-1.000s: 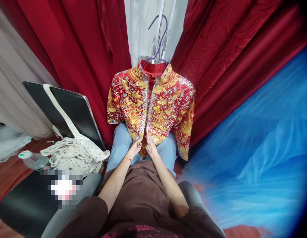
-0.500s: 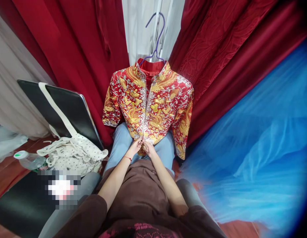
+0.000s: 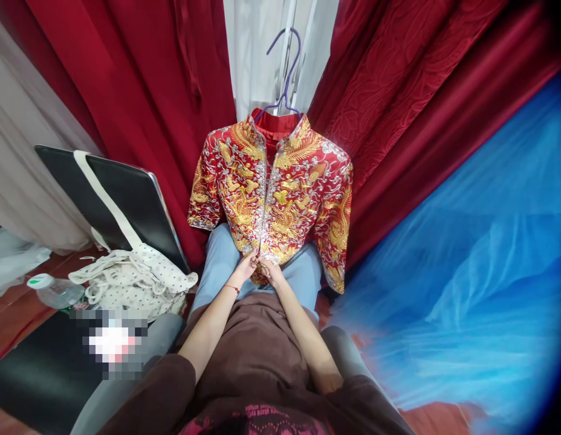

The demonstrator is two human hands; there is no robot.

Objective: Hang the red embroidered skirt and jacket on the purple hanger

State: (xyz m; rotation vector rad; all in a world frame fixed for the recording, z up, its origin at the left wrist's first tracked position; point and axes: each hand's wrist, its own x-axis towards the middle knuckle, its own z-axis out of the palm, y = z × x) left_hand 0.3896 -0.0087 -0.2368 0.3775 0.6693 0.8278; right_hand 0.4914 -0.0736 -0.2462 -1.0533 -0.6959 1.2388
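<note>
A red jacket with gold and silver embroidery faces me, its lower part against my knees. Its stand collar is spread around a purple hanger, and the front edges part in a narrow gap that closes lower down. My left hand pinches the jacket's front edge near the hem. Beside it, nearly touching, my right hand has its fingers closed on the other side of the same hem. The small fastening between my fingertips is too hidden to make out.
To my left, a black chair bears a dotted white cloth bag, a plastic bottle and a blurred-out item. Red curtains hang behind the jacket. Blue tulle spreads at my right.
My hands stay at the jacket's front hem, with the left fingertips shifted slightly. The hanger's hook sits a little lower in view.
</note>
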